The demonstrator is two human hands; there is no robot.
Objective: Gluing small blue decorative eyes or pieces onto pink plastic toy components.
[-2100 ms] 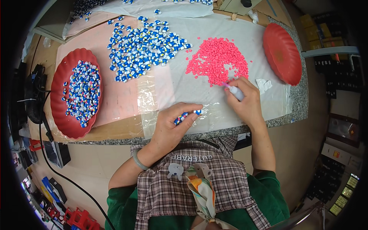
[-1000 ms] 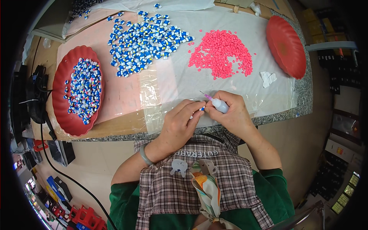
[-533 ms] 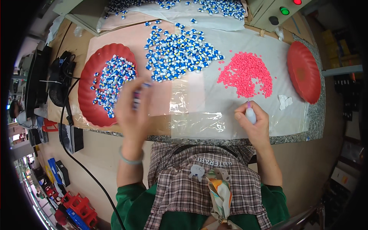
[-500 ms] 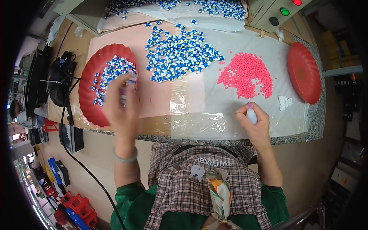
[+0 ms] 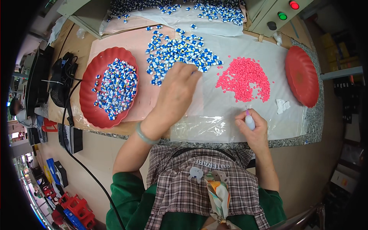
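Note:
My left hand (image 5: 177, 94) reaches over the right side of a heap of small blue-and-white pieces (image 5: 168, 53). Its fingers are bent together, and their tips are partly hidden, so what they pinch cannot be made out. In my right hand (image 5: 255, 128) is a small white squeeze bottle (image 5: 250, 122) with a purple collar and thin needle tip, pointing away from me. Just beyond the needle lies a spread of small pink pieces (image 5: 243, 74). At the left, a red scalloped tray (image 5: 88, 92) holds many blue-and-white pieces, some with pink spots.
Another red tray (image 5: 303, 76) lies at the right, near a crumpled white tissue (image 5: 283, 106). More blue-and-white pieces (image 5: 218, 13) cover the shelf behind. A cabinet side carries red and green buttons (image 5: 282, 15). A black cable (image 5: 82, 161) runs past the table's left.
My left hand has left the red tray and swung right to the blue-and-white heap. My right hand with the squeeze bottle has drawn slightly back from the pink pieces.

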